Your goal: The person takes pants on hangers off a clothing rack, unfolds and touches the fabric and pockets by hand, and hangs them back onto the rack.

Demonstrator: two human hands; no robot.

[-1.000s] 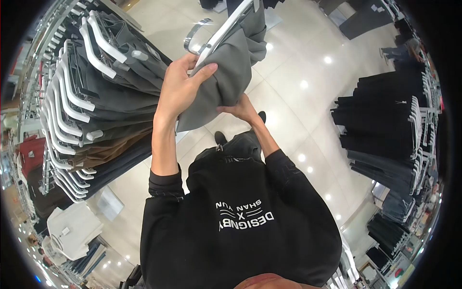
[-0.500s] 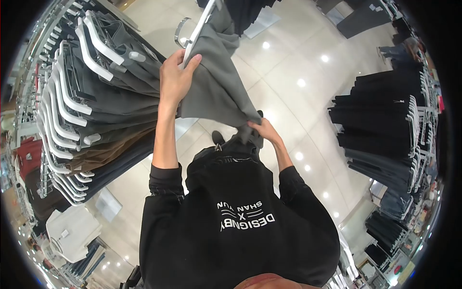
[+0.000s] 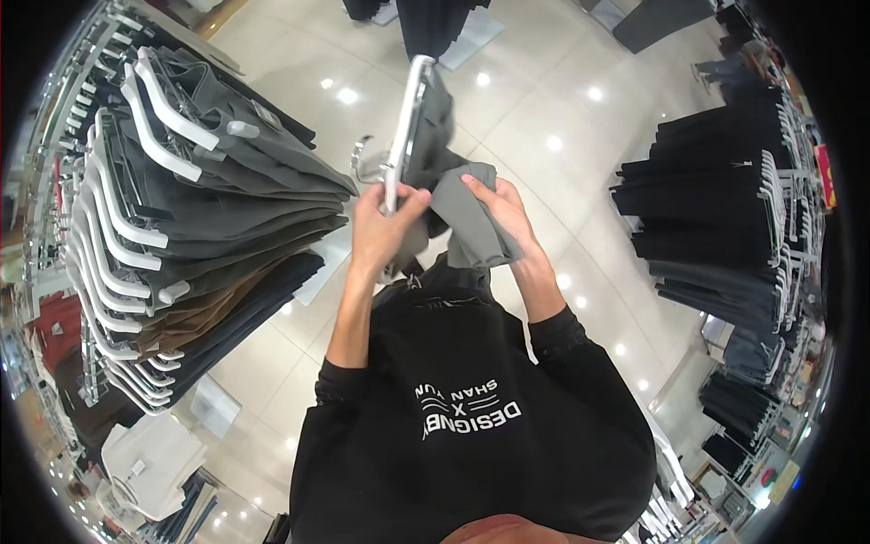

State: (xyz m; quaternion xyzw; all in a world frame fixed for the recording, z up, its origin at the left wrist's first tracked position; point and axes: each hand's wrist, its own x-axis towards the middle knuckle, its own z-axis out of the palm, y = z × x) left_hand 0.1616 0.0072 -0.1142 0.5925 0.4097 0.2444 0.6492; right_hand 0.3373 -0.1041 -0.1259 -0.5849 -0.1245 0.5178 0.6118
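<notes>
A white hanger (image 3: 408, 118) with a metal hook stands tilted in front of me, grey trousers (image 3: 476, 218) hanging from it. My left hand (image 3: 385, 222) grips the hanger's lower end, thumb across it. On the right, my right hand (image 3: 503, 213) holds a lower part of the grey cloth, its thumb on top and the other fingers behind. The cloth folds over near that hand, and a darker part lies between the hanger and the fold.
At the left, a rack holds dark, grey and brown trousers (image 3: 245, 204) on white hangers. Black garments (image 3: 707, 199) hang on a rack at the right. A white garment (image 3: 149, 462) is at the lower left. More dark clothing (image 3: 435, 27) hangs ahead.
The hanger has moved down and closer to my body with my left hand. My right hand has risen, lifting the cloth's lower part toward the hanger.
</notes>
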